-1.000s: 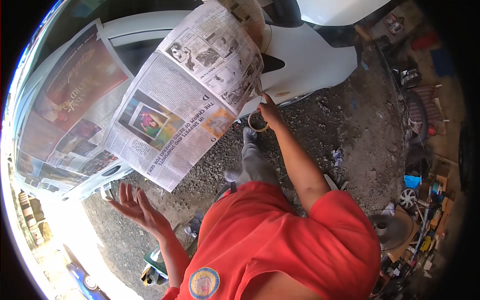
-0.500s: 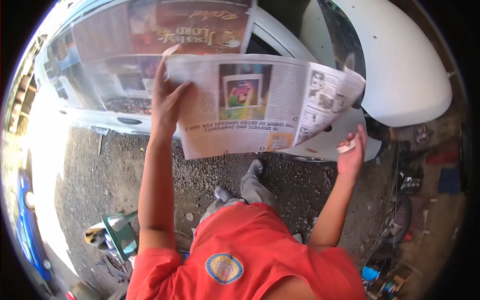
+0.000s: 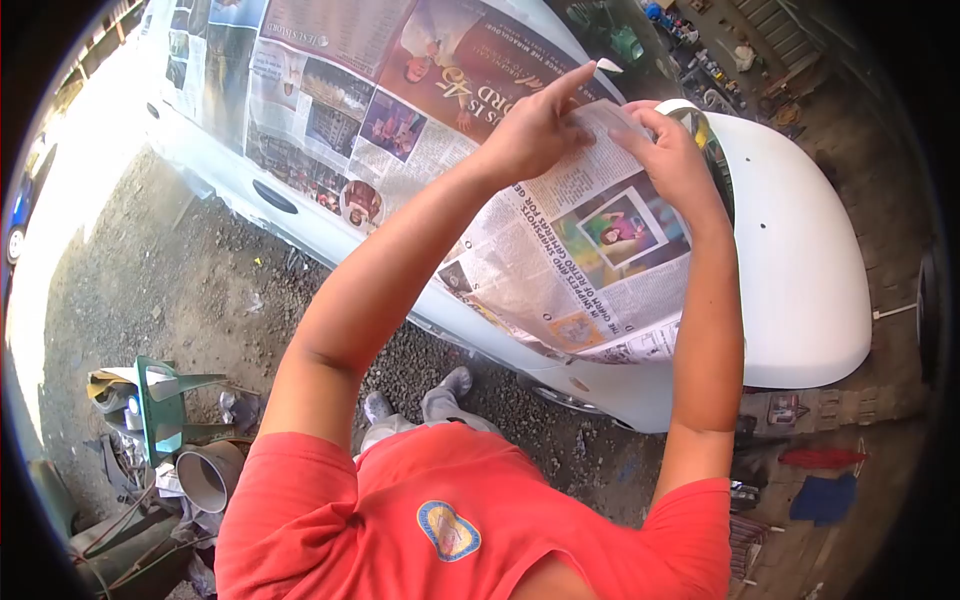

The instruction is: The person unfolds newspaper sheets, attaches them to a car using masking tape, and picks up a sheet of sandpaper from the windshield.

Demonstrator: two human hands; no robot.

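A printed newspaper sheet point(image 3: 590, 215) lies slantwise against the side of a white car, its picture and headline facing me. My left hand point(image 3: 535, 125) is at the sheet's upper edge, index finger stretched out and the other fingers curled at the paper. A small white strip of tape point(image 3: 608, 65) sticks up from that fingertip. At the upper right corner, my right hand point(image 3: 672, 160) pinches the sheet's edge, its fingers slightly blurred. Behind, more newspaper point(image 3: 330, 90) under clear plastic covers the car's side.
The white car's hood point(image 3: 790, 250) extends to the right. On the gravel at lower left stand a green plastic stool point(image 3: 160, 410) and a grey bucket point(image 3: 208, 475). A blue cloth point(image 3: 825, 498) and a red cloth point(image 3: 822, 457) lie at right. Assorted items line the ground at upper right.
The newspaper sheet has turned and come against the car. My right hand, free of it before, has risen to its corner. My left hand has moved right along with the sheet; my view has shifted.
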